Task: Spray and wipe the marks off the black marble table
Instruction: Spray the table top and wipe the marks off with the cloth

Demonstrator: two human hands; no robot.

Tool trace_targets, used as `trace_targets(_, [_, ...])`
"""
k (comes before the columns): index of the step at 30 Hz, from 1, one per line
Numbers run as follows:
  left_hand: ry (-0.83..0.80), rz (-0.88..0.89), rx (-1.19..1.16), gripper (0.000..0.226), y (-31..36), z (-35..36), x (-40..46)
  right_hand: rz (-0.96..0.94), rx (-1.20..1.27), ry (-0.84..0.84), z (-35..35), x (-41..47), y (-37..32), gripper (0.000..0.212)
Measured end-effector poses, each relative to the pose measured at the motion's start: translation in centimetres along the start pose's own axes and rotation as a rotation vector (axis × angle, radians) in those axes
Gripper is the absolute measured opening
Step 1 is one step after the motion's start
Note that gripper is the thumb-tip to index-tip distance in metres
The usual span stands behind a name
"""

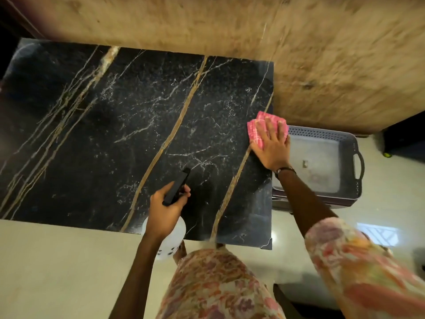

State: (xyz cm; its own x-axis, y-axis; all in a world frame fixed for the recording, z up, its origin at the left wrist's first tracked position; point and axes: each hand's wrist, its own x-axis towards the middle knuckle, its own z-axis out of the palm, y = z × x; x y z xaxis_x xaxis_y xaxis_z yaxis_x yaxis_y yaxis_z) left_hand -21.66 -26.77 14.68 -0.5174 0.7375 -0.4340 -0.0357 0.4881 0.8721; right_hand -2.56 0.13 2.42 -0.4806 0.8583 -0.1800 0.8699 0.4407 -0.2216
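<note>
The black marble table (110,125) with gold and white veins fills the left and middle of the head view. My left hand (166,208) grips a spray bottle (176,189) by its black head, nozzle pointing over the table's near part; its white body hangs below the hand at the near edge. My right hand (271,143) lies flat, fingers spread, pressing a folded pink cloth (257,127) onto the table's right edge. Fine white specks cover the middle of the marble.
A grey plastic basket (349,162) with handles stands on the floor just right of the table, beside my right hand. A brown rug (322,54) lies beyond the table. Pale tiled floor (57,261) runs along the near side.
</note>
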Motion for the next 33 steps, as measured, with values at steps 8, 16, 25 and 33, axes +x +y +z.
trace_targets(8, [0.029, -0.026, -0.014, 0.022, -0.1, 1.6, -0.6, -0.039, 0.058, 0.079, 2.8, -10.9, -1.8, 0.071])
trace_targets(16, [-0.006, -0.002, -0.001, 0.022, -0.4, 2.3, -2.1, -0.097, 0.07, -0.016, 4.3, -21.9, -1.7, 0.064])
trace_targets(25, [-0.076, 0.019, 0.032, 0.021, -1.1, 2.0, -4.4, 0.048, 0.102, -0.025, 4.0, -17.7, -3.0, 0.071])
trace_targets(33, [-0.101, 0.026, 0.07, 0.022, -2.6, -0.9, -6.6, 0.121, 0.095, -0.008, 6.9, -29.8, -4.9, 0.068])
